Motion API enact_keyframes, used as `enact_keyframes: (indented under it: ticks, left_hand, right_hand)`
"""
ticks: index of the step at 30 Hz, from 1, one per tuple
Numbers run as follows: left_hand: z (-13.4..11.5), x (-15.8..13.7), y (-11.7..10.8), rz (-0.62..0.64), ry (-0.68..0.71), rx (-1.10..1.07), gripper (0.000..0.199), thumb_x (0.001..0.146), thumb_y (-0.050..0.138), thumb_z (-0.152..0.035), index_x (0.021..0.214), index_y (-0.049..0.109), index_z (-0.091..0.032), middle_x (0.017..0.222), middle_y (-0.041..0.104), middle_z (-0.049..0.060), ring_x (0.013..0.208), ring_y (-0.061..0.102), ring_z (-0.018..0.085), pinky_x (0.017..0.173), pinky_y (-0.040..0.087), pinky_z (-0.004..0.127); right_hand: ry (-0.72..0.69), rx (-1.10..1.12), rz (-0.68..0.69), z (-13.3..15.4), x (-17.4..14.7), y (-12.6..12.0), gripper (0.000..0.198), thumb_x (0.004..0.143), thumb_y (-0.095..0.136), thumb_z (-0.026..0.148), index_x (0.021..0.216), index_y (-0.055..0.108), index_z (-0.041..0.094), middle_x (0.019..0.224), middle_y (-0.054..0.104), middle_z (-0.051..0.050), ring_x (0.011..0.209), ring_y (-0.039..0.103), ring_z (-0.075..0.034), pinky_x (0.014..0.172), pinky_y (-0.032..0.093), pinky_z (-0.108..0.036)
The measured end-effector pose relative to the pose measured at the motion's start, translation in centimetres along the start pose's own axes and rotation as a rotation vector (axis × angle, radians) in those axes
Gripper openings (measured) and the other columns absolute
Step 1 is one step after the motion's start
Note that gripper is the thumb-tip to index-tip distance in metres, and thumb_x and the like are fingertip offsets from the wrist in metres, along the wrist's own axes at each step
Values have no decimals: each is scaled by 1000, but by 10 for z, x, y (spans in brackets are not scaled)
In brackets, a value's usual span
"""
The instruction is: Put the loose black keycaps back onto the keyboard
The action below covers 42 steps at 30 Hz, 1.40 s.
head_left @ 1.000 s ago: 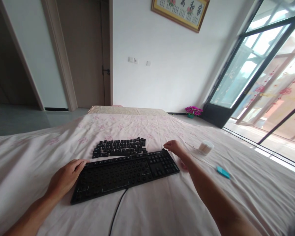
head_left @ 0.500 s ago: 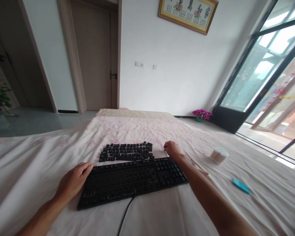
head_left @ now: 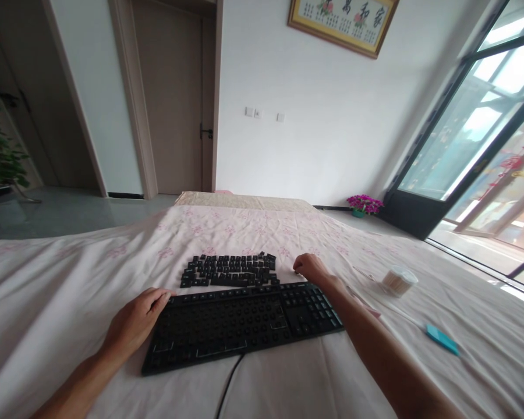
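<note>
A black keyboard (head_left: 227,326), its main letter section stripped of keycaps, lies at a slight tilt on the cloth. Keys remain on the number pad at its right end. My left hand (head_left: 140,314) grips the keyboard's far left corner, thumb along the edge. Just behind the keyboard, loose black keycaps (head_left: 231,270) are laid out in rows. My right hand (head_left: 311,267) hovers or rests beyond the keyboard's far right corner, to the right of those keycaps. Its fingers are curled into a pinch, and whatever they hold is too small to make out.
To the right stand a clear tub of cotton swabs (head_left: 399,280) and a teal flat object (head_left: 442,339). A thin stick-like item (head_left: 363,272) lies near the tub. The keyboard's cable (head_left: 230,384) runs toward me over the wrinkled floral cloth (head_left: 283,372).
The view has shifted slightly, so the scene sits a little further right. My right hand has dipped slightly, its fingers still pinched. My left hand stays on the keyboard's corner.
</note>
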State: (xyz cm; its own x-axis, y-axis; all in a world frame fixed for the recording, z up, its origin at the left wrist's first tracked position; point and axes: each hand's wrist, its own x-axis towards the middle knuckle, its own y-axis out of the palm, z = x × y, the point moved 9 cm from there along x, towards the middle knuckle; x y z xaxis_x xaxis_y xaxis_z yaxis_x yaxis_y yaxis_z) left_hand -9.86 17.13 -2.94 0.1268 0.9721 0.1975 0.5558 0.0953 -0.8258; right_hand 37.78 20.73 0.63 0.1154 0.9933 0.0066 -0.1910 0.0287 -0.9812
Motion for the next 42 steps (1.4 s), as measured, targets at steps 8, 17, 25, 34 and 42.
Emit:
enact_keyframes:
  ticks: [8,17,25,34,42]
  left_hand:
    - [-4,0,-2,-6,23,-2,38,90,36,-45,102,68,-28,108,70,-1,99,64,16,82,45,21]
    - [-4,0,-2,3,9,-27,38,90,36,-45,102,68,-28,106,69,-1,97,64,17,84,44,23]
    - [-8,-1,-5,-10,-1,-7,38,90,35,-44,96,68,-28,103,70,0,94,64,17,81,45,23]
    - [-11,-1,-8,-17,6,11,39,90,34,-44,91,68,-26,101,70,0,92,65,17,81,45,23]
    - [-14,-3,-8,-32,46,-35,40,91,34,-45,101,68,-27,107,70,0,100,63,16,86,45,23]
  right_hand:
    - [36,14,30,-9,3,3,15,68,67,24,80,76,24,78,71,-2,77,64,-16,65,40,-22]
    - [-25,57,-89,40,25,-10,19,74,64,30,89,75,27,87,72,-1,84,64,-17,66,39,-22]
    - [-88,117,-95,108,78,2,21,72,66,30,91,75,27,87,72,-1,85,64,-16,66,41,-21]
    - [-52,117,-6,118,100,25,19,62,76,26,81,76,24,80,72,-2,76,65,-16,62,41,-20]
    - [-51,133,-107,98,59,-8,24,81,58,35,97,73,26,93,72,-2,88,64,-17,68,40,-21]
